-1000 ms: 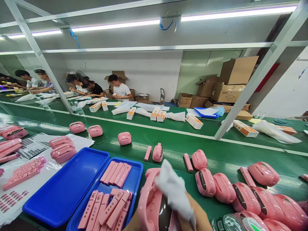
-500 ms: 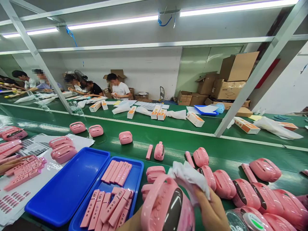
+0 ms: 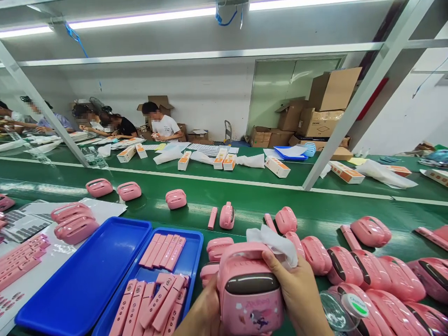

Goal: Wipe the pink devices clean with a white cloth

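Observation:
I hold a pink handheld device (image 3: 249,291) with a dark glossy band and a carry handle, upright, low in the middle of the view. My left hand (image 3: 203,311) grips its left side from below. My right hand (image 3: 298,294) wraps its right side, and a white cloth (image 3: 275,241) is pinched under its fingers against the device's top. Two more pink devices (image 3: 219,247) lie just behind it on the green belt (image 3: 252,210).
Two blue trays: the left tray (image 3: 84,275) bare, the right tray (image 3: 191,261) with several pink strips. Many pink devices (image 3: 371,275) crowd the right. A tape roll (image 3: 345,305) lies near my right wrist. Other people sit at the far table with boxes.
The device has been turned from edge-on to front-facing and upright. My right hand with the cloth has settled on its top right. The view has shifted rightwards.

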A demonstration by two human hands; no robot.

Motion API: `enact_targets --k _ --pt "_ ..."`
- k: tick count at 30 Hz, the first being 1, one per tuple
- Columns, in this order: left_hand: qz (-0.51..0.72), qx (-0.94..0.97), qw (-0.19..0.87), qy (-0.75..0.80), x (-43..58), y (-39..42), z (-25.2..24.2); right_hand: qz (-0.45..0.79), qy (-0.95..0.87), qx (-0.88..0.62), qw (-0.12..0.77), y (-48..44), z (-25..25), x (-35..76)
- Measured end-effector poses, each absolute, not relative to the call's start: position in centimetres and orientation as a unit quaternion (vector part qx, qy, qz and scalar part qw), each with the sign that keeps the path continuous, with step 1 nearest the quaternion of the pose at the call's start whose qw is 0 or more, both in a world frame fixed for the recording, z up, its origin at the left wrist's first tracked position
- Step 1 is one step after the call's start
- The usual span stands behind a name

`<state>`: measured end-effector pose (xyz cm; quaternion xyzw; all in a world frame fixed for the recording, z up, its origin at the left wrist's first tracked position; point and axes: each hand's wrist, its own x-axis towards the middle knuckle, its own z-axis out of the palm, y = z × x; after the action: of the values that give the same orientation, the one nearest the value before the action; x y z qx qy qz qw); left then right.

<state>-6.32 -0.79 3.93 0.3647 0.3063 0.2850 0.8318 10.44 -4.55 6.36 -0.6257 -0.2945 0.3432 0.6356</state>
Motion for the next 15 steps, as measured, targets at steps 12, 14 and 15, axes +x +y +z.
enact_targets --k 12,14,15 --pt "0.307 0.443 0.802 0.258 -7.1 -1.0 5.2 0.106 -0.239 -0.742 0.617 -7.9 8.1 13.7" --pt "0.294 0.420 0.824 0.243 -7.1 -1.1 6.1 0.046 -0.290 -0.768 0.569 -9.1 9.0 14.1" --pt "0.288 0.405 0.835 0.234 -7.0 -1.2 6.7 0.024 -0.342 -0.754 0.560 -9.6 9.4 14.1"
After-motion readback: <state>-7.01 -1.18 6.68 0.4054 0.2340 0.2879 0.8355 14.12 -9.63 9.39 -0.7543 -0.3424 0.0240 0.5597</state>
